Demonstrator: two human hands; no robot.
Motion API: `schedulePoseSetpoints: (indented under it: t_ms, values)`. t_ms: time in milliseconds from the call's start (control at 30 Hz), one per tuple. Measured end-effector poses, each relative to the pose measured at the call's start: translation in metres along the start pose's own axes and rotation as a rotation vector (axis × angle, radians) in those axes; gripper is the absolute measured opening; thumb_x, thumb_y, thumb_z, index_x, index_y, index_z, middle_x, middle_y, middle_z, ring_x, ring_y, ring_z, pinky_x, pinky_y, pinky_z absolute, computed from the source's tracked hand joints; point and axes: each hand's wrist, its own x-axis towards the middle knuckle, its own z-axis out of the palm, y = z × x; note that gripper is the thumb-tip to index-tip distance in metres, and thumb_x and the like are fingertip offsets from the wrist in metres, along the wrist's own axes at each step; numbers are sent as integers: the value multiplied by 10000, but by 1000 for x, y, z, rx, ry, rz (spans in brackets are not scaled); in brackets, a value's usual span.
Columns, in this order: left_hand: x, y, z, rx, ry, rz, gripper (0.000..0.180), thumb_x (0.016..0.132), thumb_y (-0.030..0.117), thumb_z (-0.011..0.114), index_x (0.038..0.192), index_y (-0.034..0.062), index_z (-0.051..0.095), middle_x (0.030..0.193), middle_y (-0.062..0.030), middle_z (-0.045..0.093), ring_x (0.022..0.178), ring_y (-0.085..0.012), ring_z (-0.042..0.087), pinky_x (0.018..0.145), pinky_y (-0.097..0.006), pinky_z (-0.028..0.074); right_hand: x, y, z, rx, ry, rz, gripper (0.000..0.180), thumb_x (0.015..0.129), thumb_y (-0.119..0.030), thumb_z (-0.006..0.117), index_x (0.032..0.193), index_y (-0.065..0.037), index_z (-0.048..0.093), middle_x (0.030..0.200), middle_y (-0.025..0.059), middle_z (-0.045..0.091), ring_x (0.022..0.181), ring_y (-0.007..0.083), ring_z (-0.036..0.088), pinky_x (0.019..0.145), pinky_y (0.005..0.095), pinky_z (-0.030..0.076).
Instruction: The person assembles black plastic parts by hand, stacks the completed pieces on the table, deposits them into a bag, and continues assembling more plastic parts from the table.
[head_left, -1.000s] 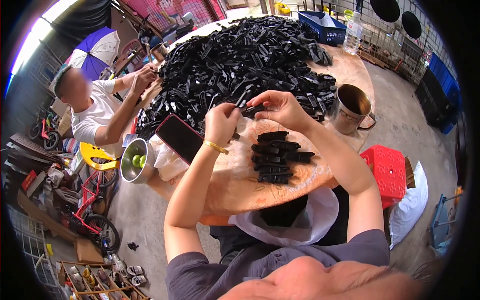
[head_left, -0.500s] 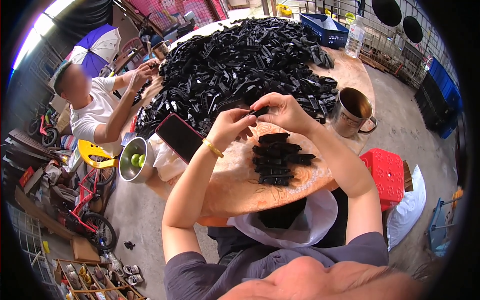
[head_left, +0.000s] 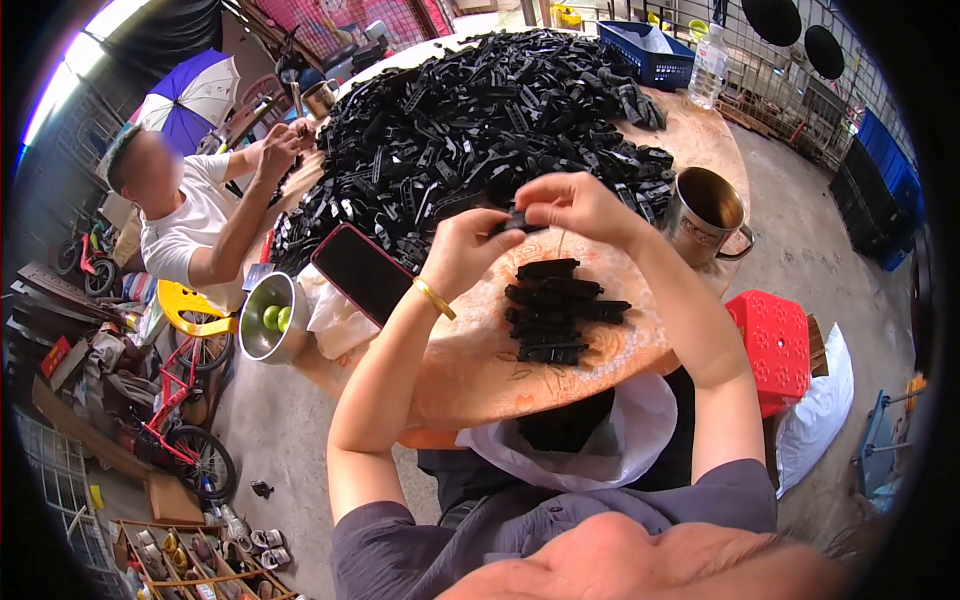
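Above orange patterned cloth-like surface, left hand and right hand jointly pinch small black plastic-looking piece, shifted slightly right; black stacked parts nearby unchanged, so piece remains in work.

– How are the hands held?
– The left hand and right hand are held close together, fingertips pinched against thumbs, the right set slightly farther forward.
– And the arms?
– The left arm and right arm are stretched forward, elbows bent outward, wrists turned inward.
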Motion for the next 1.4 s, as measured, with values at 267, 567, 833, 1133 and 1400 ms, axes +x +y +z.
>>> schedulePoseSetpoints:
  t_ms: [267, 567, 833, 1133, 1400]
  values:
    - [13, -19, 18, 286, -199, 341, 264, 845, 269, 555, 1007, 76, 636, 1144, -119, 538, 1094, -296, 420, 952, -385, 344, -8, -7, -37, -1025, 253, 416, 346, 696, -328, 682, 953, -100, 636, 925, 116, 628, 909, 282, 587, 794, 364, 471]
    - [16, -21, 18, 723, 27, 435, 157, 690, 107, 645, 839, 63, 666, 860, -68, 642, 928, -251, 542, 799, -362, 426, -5, 14, -11, -1244, 128, 206, 221, 694, -150, 624, 910, -107, 641, 890, 90, 573, 929, 269, 546, 781, 350, 480]
    - [10, -29, 18, 419, 250, 124, 414, 708, 38, 641, 1110, 24, 544, 795, -118, 617, 714, -226, 582, 675, -317, 479, -6, 5, 17, -1007, 209, -13, 134, 737, -179, 565, 820, -77, 591, 794, 108, 610, 756, 281, 606, 665, 381, 492]
    - [8, -23, 0, -762, -43, -217, 449, 781, -41, 578, 1206, -15, 436, 923, -83, 558, 765, -157, 590, 718, -283, 531, -2, 0, 11, -432, 276, -136, 342, 740, 8, 582, 1078, -35, 566, 827, 55, 561, 686, 115, 548, 610, 229, 453]
    - [4, -16, 2, -838, -92, -311, 213, 813, 12, 582, 1019, -20, 535, 912, -102, 606, 799, -207, 633, 761, -330, 543, 0, -8, 22, -314, 157, -388, 217, 675, 91, 578, 854, -9, 650, 872, 60, 590, 784, 162, 594, 695, 242, 487]
